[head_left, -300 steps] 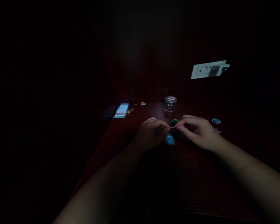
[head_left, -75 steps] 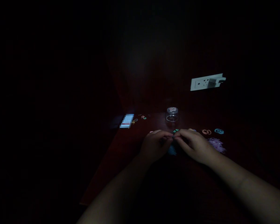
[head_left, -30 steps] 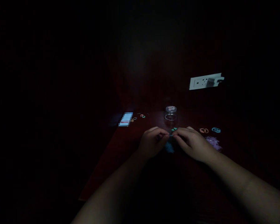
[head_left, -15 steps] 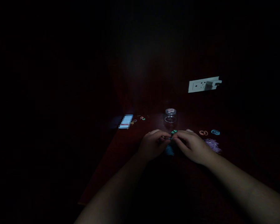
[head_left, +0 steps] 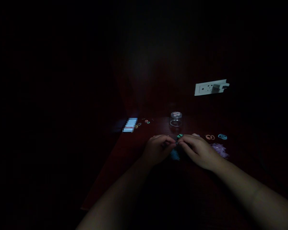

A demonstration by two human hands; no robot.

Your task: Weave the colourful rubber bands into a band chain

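My left hand (head_left: 160,147) and my right hand (head_left: 194,148) meet fingertip to fingertip above the dark red table (head_left: 124,166). Both are closed in a pinch on something small and thin between them, too dark to name. Just under the fingertips lies a blue pile of small pieces (head_left: 175,155). Green pieces (head_left: 180,135) show right behind the fingers, partly covered by my right hand. To the right of that hand is a heap of pale purple strips (head_left: 219,150).
Behind my hands stands a clear lidded jar (head_left: 176,119). Orange rings (head_left: 210,137) and blue rings (head_left: 222,136) lie at the right. A lit phone (head_left: 130,125) is by the table's left edge, near small coloured rings (head_left: 147,121). A wall socket (head_left: 210,87) holds a plug.
The hands stay nearly in place, with the thin piece between the fingertips showing less than before. The whole view has shifted very slightly.
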